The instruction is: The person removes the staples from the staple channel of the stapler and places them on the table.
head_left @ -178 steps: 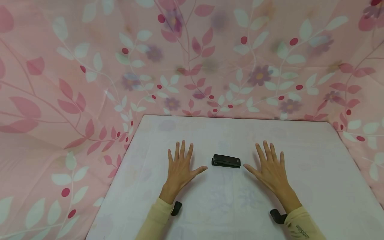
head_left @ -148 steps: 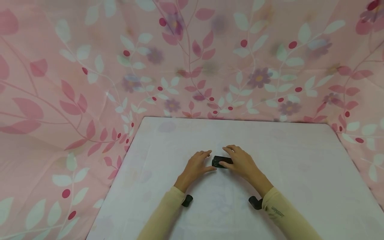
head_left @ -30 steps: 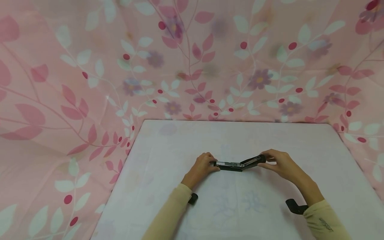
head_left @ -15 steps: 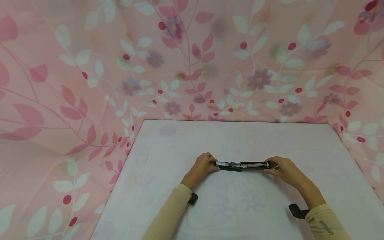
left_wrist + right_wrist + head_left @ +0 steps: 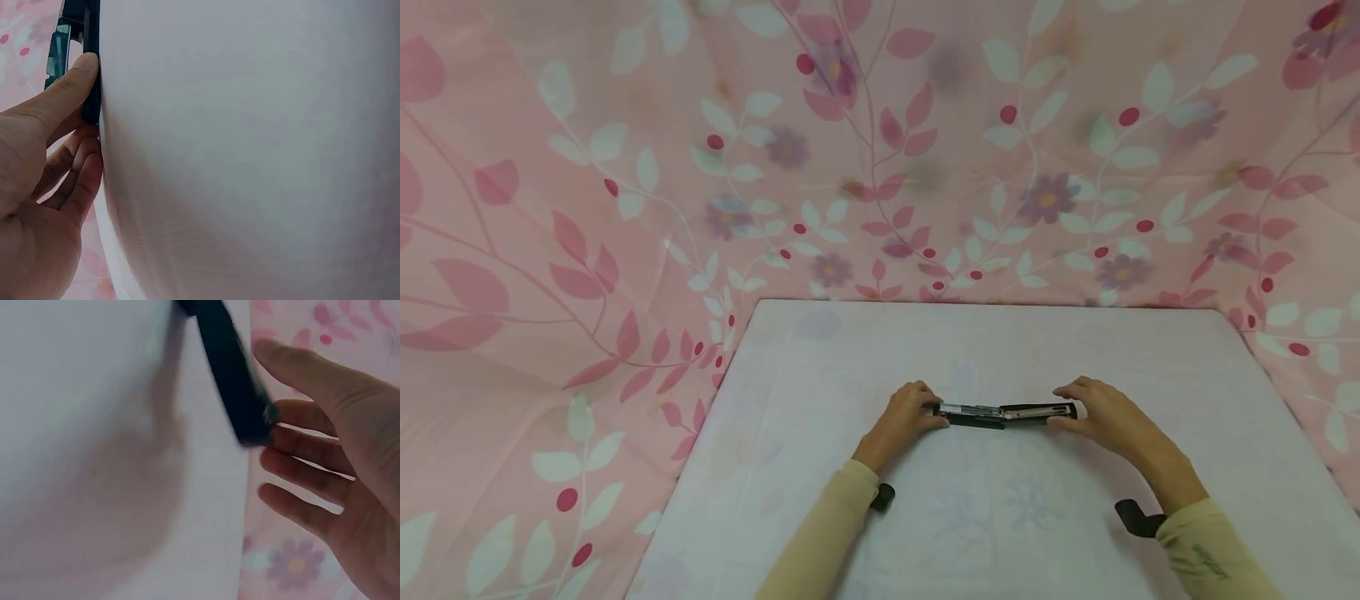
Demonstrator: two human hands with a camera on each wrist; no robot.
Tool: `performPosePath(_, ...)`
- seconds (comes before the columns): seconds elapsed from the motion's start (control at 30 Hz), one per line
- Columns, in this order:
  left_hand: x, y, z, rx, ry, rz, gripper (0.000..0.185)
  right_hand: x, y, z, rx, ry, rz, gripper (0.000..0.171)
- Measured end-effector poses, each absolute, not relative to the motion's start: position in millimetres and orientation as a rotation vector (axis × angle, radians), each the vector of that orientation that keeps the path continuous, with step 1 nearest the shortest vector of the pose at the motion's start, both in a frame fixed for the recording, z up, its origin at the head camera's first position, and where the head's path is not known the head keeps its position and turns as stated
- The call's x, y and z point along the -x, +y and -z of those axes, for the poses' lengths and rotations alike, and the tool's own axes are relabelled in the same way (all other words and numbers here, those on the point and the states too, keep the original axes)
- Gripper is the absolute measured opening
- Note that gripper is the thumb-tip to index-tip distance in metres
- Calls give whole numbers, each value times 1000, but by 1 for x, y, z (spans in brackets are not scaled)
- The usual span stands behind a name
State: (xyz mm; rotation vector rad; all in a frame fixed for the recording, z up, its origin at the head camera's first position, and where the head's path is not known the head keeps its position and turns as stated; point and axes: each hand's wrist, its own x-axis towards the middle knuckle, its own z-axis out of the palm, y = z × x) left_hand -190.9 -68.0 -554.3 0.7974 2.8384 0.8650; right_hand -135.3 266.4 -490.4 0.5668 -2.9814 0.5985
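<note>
A black stapler [image 5: 973, 414] lies folded out nearly straight over the white table, its metal inside showing along both halves. My left hand [image 5: 902, 423] pinches the end of its left half between thumb and fingers. In the left wrist view, that thumb [image 5: 84, 65] presses on the stapler's dark side. My right hand [image 5: 1112, 421] is spread around the far end of the right half. In the right wrist view the thumb [image 5: 281, 356] stands apart from the stapler's swung-out arm [image 5: 231, 375], and the relaxed fingers are close to its end.
The table [image 5: 820, 350] has a white cloth top, with its back edge against a pink floral curtain [image 5: 880, 167]. A black wrist camera [image 5: 1138, 518] sticks out at the right cuff, another [image 5: 883, 497] at the left cuff.
The stapler, shut at first, has been opened out. Its right half has swung down from a raised slant to nearly level. My right hand has just loosened from it; the left stays put.
</note>
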Motion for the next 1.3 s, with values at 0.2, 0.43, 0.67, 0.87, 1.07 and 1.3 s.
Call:
performPosePath(0.2,190,-68,554,-790,2831,-869,39,143,219,483,-680,-2861,-473,31)
performPosePath(0.43,191,-65,555,-803,2839,-838,38,151,166,490,-781,-2864,-380,20)
performPosePath(0.67,192,-63,555,-823,2852,-824,36,153,146,500,-809,-2867,-348,12)
performPosePath(0.87,192,-64,553,-846,2868,-798,36,152,143,507,-789,-2904,-360,13)
performPosePath(1.07,192,-66,552,-860,2869,-806,36,152,141,511,-759,-2908,-399,13)
performPosePath(1.3,192,-68,554,-851,2868,-807,36,150,134,514,-692,-2905,-434,12)
